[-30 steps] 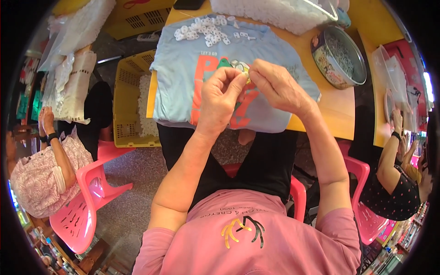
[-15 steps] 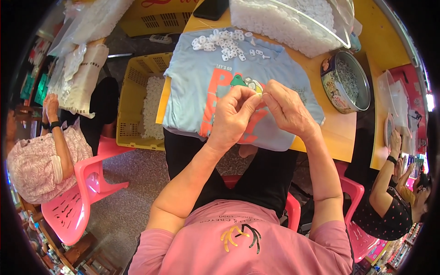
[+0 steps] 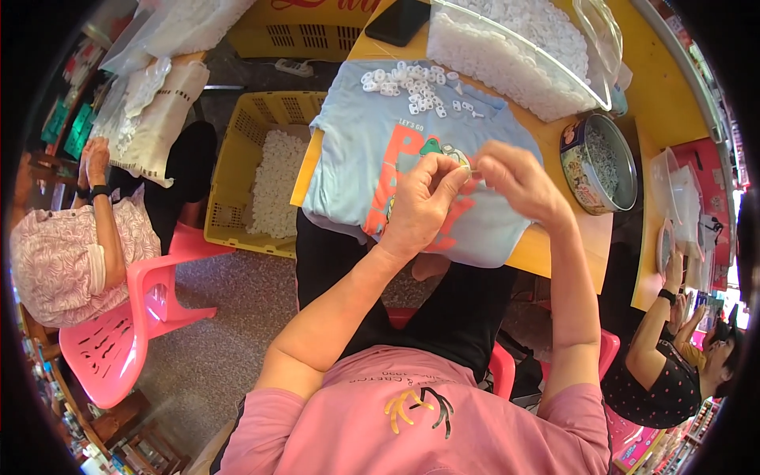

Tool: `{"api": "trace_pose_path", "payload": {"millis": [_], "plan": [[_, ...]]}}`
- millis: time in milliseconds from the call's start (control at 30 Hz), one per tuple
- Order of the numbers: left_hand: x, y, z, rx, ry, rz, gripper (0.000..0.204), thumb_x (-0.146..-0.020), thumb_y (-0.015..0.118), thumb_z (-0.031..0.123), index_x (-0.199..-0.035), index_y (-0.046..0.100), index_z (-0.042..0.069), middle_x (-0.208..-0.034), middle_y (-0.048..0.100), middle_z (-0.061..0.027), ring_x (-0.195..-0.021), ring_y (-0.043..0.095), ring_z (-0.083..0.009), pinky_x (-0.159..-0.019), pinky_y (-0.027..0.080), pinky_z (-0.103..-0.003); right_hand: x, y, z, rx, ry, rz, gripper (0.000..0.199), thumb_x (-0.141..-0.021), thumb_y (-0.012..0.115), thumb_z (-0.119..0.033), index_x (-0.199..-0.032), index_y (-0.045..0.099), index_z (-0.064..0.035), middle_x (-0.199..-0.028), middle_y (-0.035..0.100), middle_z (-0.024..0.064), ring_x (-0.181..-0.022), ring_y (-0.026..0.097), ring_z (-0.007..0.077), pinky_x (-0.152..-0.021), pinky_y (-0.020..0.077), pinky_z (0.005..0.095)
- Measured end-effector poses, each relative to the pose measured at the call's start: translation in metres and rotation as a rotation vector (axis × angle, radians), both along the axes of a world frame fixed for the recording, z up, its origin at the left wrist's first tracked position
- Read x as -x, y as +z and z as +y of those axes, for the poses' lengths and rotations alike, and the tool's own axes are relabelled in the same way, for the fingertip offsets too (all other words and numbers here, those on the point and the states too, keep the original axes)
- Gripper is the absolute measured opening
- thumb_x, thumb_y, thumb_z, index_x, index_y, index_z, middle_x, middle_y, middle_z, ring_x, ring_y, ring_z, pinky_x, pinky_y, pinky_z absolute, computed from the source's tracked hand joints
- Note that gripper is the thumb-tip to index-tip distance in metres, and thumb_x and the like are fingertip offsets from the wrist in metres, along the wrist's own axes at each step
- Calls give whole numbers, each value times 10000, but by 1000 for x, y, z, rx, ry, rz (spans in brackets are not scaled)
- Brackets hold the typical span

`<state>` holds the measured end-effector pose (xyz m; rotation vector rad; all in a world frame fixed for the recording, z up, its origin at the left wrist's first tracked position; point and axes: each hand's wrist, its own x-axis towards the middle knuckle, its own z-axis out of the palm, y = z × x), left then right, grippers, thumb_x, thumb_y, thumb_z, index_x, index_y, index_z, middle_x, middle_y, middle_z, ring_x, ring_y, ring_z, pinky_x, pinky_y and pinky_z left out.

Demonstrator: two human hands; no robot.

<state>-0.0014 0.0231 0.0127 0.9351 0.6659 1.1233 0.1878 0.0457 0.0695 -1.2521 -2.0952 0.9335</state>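
My left hand [image 3: 423, 202] is closed, thumb and forefinger pinching a small pale plastic piece mostly hidden by the fingertips. Close on its right, my right hand [image 3: 522, 184] is slightly blurred, fingers bent and pressed together at that piece; what they grip is too small to make out. Both hands are above a light blue T-shirt [image 3: 340, 186] with red lettering, spread on the yellow table [image 3: 546, 257]. Beyond them, a pile of small white plastic pieces with holes [image 3: 404, 81] lies on the shirt.
A clear bin of white pieces [image 3: 507, 62] and a black phone [image 3: 398, 22] are at the back. On the right stands a round tin of small metal parts [image 3: 602, 162]. A yellow crate [image 3: 226, 202] holds more white pieces. Other people sit at both sides.
The whole view has shifted, moving the table and its things rightward in the picture. My right hand has lifted and turned slightly at the fingertips; my left keeps its pinch.
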Motion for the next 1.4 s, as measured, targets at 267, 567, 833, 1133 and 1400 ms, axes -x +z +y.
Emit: {"api": "trace_pose_path", "payload": {"millis": [267,567,833,1133,1400], "plan": [[-1,-5,1,-103,46,144,132,-971,631,156,-971,599,28,-785,585,34,-685,512,-22,-616,446,-188,16,-21,100,-387,-341,-137,212,-954,574,-198,-1046,688,-44,-861,684,110,-782,630,185,-707,492,324],[-1,-3,-1,-90,51,100,94,-976,607,111,-936,594,28,-752,555,59,-638,450,-3,-557,381,-192,32,-43,116,-515,-429,-574,227,-888,644,-266,-1060,721,-140,-984,648,92,-877,649,323,-750,521,437],[-3,-6,1,-97,54,95,105,-971,619,123,-944,597,24,-746,554,53,-644,461,-9,-568,392,-192,28,-45,116,-622,-310,-451,119,-854,676,-213,-897,662,-103,-961,630,83,-829,645,311,-727,519,420],[-3,-5,-1,-97,55,117,111,-967,628,134,-953,600,27,-747,550,57,-644,459,-11,-569,394,-191,32,-47,121,-475,-434,-498,221,-859,687,-258,-985,702,-76,-974,681,113,-884,661,311,-746,517,418],[-1,-5,-2,-85,28,105,112,-973,623,142,-975,590,35,-790,585,18,-656,504,-34,-627,445,-192,27,-47,110,-445,-419,-315,218,-857,695,-225,-1020,700,-80,-878,688,100,-790,660,272,-722,516,374]]}}
